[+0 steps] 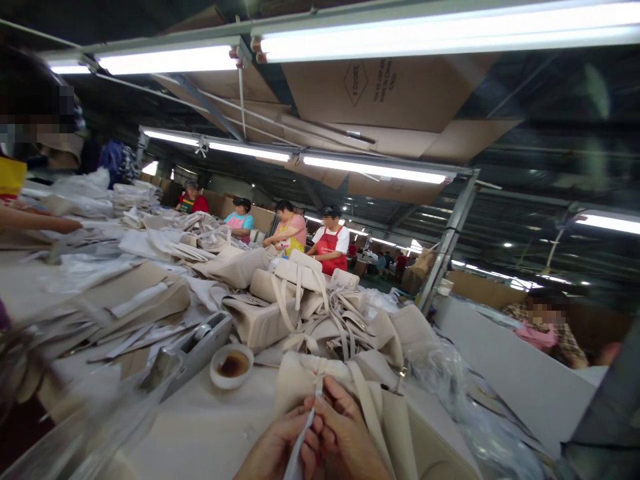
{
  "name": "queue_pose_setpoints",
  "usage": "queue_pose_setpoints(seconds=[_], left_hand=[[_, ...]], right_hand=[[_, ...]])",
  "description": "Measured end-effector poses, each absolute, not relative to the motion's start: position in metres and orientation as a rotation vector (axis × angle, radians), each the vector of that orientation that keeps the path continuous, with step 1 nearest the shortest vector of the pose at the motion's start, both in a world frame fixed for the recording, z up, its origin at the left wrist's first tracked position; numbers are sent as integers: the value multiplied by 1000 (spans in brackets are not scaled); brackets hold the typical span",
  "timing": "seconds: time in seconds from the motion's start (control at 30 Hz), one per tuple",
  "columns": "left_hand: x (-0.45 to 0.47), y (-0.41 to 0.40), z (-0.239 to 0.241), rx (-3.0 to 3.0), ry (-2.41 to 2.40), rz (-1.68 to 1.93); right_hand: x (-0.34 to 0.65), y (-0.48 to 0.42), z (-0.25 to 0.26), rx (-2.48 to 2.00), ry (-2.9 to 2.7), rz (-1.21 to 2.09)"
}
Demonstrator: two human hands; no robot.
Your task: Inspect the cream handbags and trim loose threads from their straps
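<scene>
Both of my hands are at the bottom edge of the view, close together. My left hand [277, 450] and my right hand [345, 433] pinch a thin white strap [306, 427] that runs up to a beige handbag [320, 380] lying on the white table [210, 427] just in front of them. The strap's upper end meets a small tie at the bag's top. The fingers of both hands are curled closed on the strap.
A heap of beige handbags [300, 293] and cut pieces covers the table. A small white dish of brown liquid [231, 365] and a grey tape dispenser [193, 350] sit left of my hands. Clear plastic [450, 373] lies right. Several workers stand farther along; another person's arm [40, 220] reaches in at left.
</scene>
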State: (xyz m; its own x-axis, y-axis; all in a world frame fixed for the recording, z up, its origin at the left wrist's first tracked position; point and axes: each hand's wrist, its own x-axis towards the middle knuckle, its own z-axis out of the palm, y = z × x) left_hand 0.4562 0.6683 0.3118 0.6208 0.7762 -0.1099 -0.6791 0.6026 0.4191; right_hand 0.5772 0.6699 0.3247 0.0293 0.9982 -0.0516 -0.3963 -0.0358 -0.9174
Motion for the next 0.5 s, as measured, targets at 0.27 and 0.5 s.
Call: queue_pose_setpoints(seconds=[0.27, 0.5], left_hand=[[464, 679, 289, 805, 439, 1252], [436, 681, 299, 1330, 849, 1489]], right_hand=[[593, 662, 326, -854, -978, 1495], [644, 628, 336, -1382, -1377, 567]])
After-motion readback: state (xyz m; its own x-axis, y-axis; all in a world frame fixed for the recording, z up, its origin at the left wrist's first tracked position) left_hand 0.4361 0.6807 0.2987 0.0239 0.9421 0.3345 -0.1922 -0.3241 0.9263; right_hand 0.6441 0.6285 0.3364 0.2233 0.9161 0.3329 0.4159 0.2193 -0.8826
